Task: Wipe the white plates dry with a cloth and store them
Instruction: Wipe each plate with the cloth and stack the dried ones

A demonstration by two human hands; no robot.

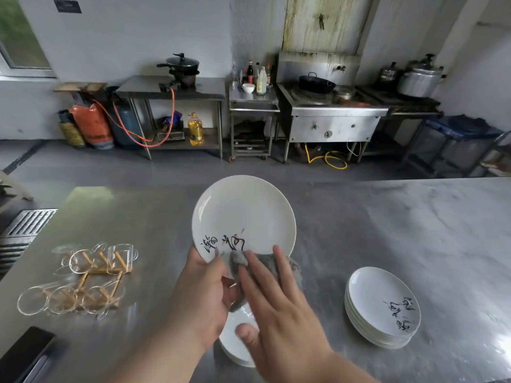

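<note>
Leftward on the grey stainless-steel worktop (387,230), clear glass cups (83,261) are laid on a light wooden rack (110,272), and a flat black object (25,349) is seen at the near left corner. A stack of round white plates (383,308) with black brush lettering is set on the worktop to the right, well apart from the hands. A second stack of white plates (235,346) lies directly below the hands and is largely hidden by them. Above it, a round white plate (243,214) with black lettering is held tilted, its face toward the camera. Its lower rim is gripped by the left hand (204,291), with the thumb laid on the face. A crumpled grey cloth (265,262) is pressed against the lower part of the plate by the right hand (279,308), whose fingers are straight and spread. The plate's upper face is left uncovered.
</note>
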